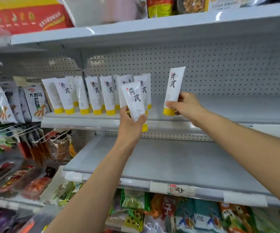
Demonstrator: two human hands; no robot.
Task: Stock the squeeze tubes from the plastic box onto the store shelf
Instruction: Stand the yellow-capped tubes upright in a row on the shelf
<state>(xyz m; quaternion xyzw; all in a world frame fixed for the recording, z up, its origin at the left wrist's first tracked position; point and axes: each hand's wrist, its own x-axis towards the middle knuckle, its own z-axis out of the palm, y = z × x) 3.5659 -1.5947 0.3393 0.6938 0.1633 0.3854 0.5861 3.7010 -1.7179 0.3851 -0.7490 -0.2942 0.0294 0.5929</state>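
Several white squeeze tubes with yellow caps stand cap-down in rows on the left part of the middle shelf. My left hand grips one more tube by its lower half, just in front of the right end of the rows. My right hand holds another tube upright, with its yellow cap at the shelf surface, to the right of the stocked rows. The plastic box is out of sight.
A pegboard wall backs the shelf. The shelf below is bare grey metal with price tags on its front rail. Snack packets hang on hooks at the left. Bagged goods fill the bottom shelf; boxes sit on the top one.
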